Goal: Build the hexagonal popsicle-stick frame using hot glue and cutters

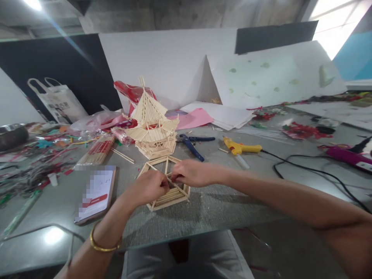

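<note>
A hexagonal frame of pale wooden sticks (170, 199) lies flat near the table's front edge, its near section filled with parallel sticks. Over its middle, my left hand (152, 186) is closed, fingertips pinched at the centre of the frame. Just right of it, my right hand (186, 172) is closed too, its fingers curled down onto the same spot. What either hand pinches is too small and hidden to make out. Right behind the frame stands a stick-built pagoda model (151, 128) with a pointed roof.
Blue-handled cutters (192, 147) and a yellow glue gun (241, 147) with a black cord lie behind my right arm. A phone (97, 193) rests left of my left hand, near bundled sticks (97, 151). A purple glue gun (345, 155) is far right.
</note>
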Demonstrator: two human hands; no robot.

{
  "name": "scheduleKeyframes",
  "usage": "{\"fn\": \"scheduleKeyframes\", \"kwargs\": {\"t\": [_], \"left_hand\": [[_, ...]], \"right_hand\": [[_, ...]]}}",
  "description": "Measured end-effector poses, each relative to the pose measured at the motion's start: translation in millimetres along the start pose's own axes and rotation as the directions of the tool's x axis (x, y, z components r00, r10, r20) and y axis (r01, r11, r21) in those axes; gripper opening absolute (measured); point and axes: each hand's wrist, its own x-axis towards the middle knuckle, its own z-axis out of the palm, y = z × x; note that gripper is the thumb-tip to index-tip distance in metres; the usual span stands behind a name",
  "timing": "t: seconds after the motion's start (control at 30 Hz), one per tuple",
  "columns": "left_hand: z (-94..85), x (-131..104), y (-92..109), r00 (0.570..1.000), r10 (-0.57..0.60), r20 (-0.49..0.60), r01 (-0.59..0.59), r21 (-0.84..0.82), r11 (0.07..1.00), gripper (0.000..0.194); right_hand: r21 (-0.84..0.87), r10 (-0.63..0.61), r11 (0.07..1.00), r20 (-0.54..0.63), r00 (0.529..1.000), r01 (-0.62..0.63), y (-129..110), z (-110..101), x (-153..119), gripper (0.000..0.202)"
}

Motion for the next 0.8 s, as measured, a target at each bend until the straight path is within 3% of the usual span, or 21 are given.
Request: {"fn": "scheduleKeyframes", "kwargs": {"t": [0.33,0.5,0.8], "left_hand": [[-0.6,1.7,-1.2,0.999,0.039,0.017,-0.039,-0.015,0.999,0.025],[5.1,3.6,-6.3,0.996,0.084,-0.020,-0.084,-0.005,0.996,0.025],[11.4,3.0,-11.9,0.985,0.155,-0.077,-0.153,0.031,0.988,0.027]], "right_hand": [[-0.148,-0.131,0.981,-0.028,0.991,0.126,-6.0,9.8,-7.3,0.023],[-0.237,-0.137,0.961,0.047,0.989,0.144,-10.3,5.9,-9.7,0.026],[-0.242,-0.120,0.961,0.070,0.990,0.134,-11.1,6.9,-9.8,0.023]]}}
